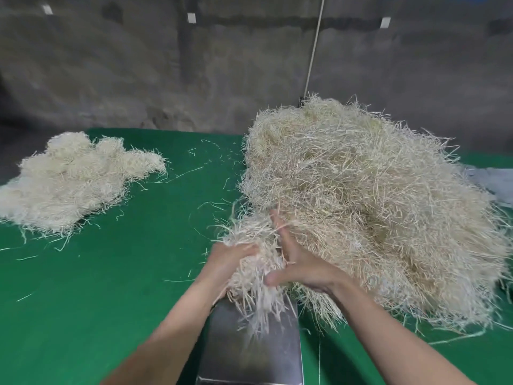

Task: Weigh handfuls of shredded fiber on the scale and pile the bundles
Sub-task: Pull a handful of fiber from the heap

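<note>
Scale (249,357) far end hidden under handful (251,276) held by left hand (230,258), right hand (302,269).

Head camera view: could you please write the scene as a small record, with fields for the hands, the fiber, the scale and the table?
left hand: grips the handful from its left side
right hand: holds the same handful, thumb in front
handful: pale shredded fiber, above the scale, strands hanging toward it
scale: bare metal plate, near centre
big heap: right of the hands
small pile: far left
table: green, with loose strands
</note>
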`<action>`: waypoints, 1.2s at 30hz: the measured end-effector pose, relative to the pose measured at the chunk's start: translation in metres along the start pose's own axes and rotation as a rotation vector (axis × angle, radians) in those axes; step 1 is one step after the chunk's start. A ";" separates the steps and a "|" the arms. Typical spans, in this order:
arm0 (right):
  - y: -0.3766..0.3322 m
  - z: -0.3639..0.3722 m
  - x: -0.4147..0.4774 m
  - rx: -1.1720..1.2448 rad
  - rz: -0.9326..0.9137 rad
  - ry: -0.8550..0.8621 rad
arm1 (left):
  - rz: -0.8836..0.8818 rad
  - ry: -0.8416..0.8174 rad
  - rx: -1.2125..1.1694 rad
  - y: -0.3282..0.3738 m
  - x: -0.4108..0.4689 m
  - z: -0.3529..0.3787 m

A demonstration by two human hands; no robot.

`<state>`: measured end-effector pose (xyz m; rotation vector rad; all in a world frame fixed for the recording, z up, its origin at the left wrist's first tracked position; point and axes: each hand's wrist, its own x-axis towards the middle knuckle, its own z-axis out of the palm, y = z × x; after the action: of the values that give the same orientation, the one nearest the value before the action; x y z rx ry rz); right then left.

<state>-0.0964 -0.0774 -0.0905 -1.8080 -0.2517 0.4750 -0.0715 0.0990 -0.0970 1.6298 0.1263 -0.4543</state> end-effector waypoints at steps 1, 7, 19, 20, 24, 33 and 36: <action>0.006 0.010 0.000 -0.109 0.041 0.033 | -0.030 -0.010 -0.042 -0.008 -0.005 0.007; 0.039 0.014 -0.003 -0.195 0.209 0.132 | 0.016 -0.051 -0.114 -0.047 -0.023 -0.010; 0.088 0.048 -0.025 -0.589 0.172 0.166 | 0.316 0.161 0.525 -0.113 -0.031 -0.025; 0.091 0.048 -0.029 -0.603 0.155 0.208 | 0.295 0.171 0.536 -0.115 -0.032 -0.025; 0.100 0.060 -0.029 -0.737 0.074 0.340 | 0.238 0.195 0.553 -0.118 -0.033 -0.026; 0.085 0.057 -0.035 -0.560 0.156 0.356 | 0.110 0.149 -0.012 -0.098 -0.025 -0.056; 0.072 0.050 -0.042 -0.358 0.149 0.318 | 0.123 0.177 -0.129 -0.094 -0.026 -0.061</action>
<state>-0.1611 -0.0716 -0.1625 -2.2315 0.0220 0.2481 -0.1148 0.1749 -0.1722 1.5388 0.1829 -0.2029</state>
